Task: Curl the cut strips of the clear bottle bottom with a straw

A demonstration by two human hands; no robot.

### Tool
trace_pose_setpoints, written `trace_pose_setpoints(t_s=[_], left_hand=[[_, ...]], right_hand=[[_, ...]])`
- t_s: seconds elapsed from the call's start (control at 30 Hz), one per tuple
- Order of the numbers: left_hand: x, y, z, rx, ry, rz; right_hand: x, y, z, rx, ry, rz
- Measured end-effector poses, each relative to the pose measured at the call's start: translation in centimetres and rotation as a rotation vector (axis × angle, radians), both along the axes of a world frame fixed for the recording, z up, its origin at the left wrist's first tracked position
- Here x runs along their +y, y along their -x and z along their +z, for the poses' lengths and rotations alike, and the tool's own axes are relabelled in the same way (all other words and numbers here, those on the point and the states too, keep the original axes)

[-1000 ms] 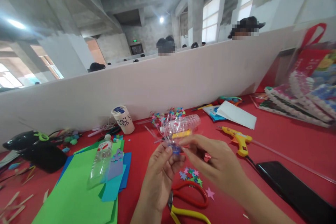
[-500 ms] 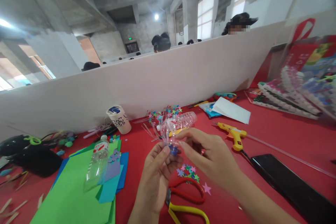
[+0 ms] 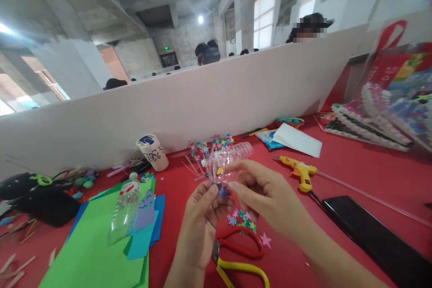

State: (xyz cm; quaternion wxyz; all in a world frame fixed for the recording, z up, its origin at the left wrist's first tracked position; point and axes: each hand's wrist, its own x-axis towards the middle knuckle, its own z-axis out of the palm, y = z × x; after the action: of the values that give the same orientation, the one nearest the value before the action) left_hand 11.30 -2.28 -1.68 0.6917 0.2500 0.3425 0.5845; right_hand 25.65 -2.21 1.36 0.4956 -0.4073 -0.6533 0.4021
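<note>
My left hand [image 3: 202,220] pinches the blue-capped neck of a cut clear plastic bottle piece [image 3: 219,171], whose strips fan upward. My right hand [image 3: 266,198] reaches in from the right, its fingers curled against the same piece near the strips. Behind the piece lies a clear bottle [image 3: 232,155] on its side beside strips tipped with coloured stars [image 3: 212,144]. Loose foam stars [image 3: 245,220] lie on the red table [image 3: 354,166] below my hands.
Red and yellow scissors [image 3: 239,256] lie under my wrists. Green and blue paper sheets [image 3: 97,243] with a plastic bottle [image 3: 124,207] are left. A yellow glue gun [image 3: 300,173], a black phone [image 3: 374,234], white paper [image 3: 297,140] and a paper cup [image 3: 151,152] surround them. A white partition [image 3: 202,99] runs behind.
The view has dropped slightly and shifted. Both hands have stayed on the bottle piece, with my right fingers working a little closer round it.
</note>
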Motion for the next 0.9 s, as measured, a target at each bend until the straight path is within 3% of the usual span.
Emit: trace_pose_setpoints(t_s=[0.1,0.4,0.9], left_hand=[[0.0,0.1,-0.2,-0.006,-0.022,-0.015],[0.0,-0.1,0.1,-0.004,-0.022,-0.027],[-0.3,-0.3,-0.3,-0.002,0.001,-0.026]], right_hand=[[0.2,0.1,0.0,0.000,0.061,-0.031],[0.2,0.3,-0.1,-0.087,-0.041,-0.074],[0.9,0.6,-2.3,-0.365,-0.628,-0.167]])
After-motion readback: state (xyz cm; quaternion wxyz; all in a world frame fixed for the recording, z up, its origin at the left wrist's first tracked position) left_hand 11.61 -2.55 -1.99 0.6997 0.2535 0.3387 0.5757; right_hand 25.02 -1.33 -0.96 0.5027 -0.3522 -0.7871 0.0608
